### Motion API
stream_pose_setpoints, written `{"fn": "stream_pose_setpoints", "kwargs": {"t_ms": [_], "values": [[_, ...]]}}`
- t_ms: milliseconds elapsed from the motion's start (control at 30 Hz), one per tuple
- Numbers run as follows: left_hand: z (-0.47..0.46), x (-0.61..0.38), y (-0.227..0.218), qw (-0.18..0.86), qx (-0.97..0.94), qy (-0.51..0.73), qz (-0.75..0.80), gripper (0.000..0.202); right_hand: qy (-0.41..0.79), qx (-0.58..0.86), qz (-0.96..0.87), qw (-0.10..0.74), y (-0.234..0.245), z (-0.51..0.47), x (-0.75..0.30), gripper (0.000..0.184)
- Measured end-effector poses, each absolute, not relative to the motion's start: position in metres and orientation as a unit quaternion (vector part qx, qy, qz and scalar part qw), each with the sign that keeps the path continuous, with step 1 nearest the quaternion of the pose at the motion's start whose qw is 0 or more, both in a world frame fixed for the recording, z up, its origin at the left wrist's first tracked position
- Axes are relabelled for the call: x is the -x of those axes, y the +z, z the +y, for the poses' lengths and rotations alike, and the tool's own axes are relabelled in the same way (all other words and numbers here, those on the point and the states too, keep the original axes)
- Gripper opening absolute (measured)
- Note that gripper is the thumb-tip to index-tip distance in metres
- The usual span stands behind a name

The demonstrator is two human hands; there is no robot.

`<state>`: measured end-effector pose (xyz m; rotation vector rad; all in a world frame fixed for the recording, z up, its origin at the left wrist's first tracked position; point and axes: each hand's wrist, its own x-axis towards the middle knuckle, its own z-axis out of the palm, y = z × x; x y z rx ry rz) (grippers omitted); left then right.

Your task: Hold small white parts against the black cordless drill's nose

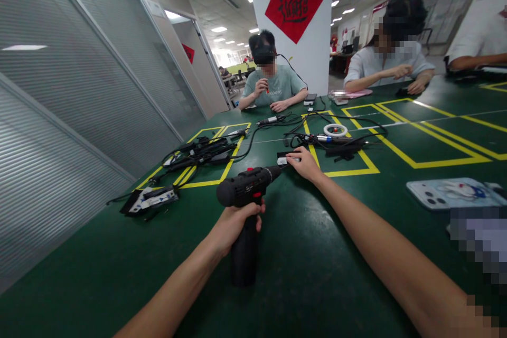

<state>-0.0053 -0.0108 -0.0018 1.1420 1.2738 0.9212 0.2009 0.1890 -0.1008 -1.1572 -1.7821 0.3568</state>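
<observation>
My left hand (233, 224) is wrapped round the grip of a black cordless drill (247, 190) with red trim, held upright above the green table (301, 274), its nose pointing right and away. My right hand (304, 163) reaches forward and presses its fingers on a small black part with a white label (284, 158), right at the drill's tip. The fingers are curled on that part, which lies on the table beside a yellow taped line.
Black parts and cables (202, 150) lie at the left, another black and white piece (150, 200) nearer. A white ring (335, 130) and tools sit ahead. A phone (451, 193) lies at the right. Other people sit at the table's far side.
</observation>
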Motion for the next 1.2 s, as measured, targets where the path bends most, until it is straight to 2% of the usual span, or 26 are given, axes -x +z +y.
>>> {"fn": "stream_pose_setpoints", "kwargs": {"t_ms": [133, 433, 733, 1200], "values": [[-0.0099, 0.0061, -0.0024, 0.564, -0.494, 0.387, 0.537, 0.026, 0.15, 0.476, -0.729, 0.469, -0.1002, 0.1883, -0.2017, 0.026], [-0.0105, 0.0063, -0.0025, 0.566, -0.492, 0.385, 0.538, 0.022, 0.148, 0.48, -0.73, 0.463, -0.0986, 0.1862, -0.2026, 0.026], [-0.01, 0.0044, -0.0011, 0.563, -0.488, 0.393, 0.54, 0.026, 0.151, 0.478, -0.728, 0.467, -0.0984, 0.1869, -0.202, 0.025], [-0.0105, 0.0046, -0.0016, 0.563, -0.487, 0.387, 0.545, 0.018, 0.166, 0.484, -0.729, 0.455, -0.0956, 0.187, -0.2031, 0.025]]}}
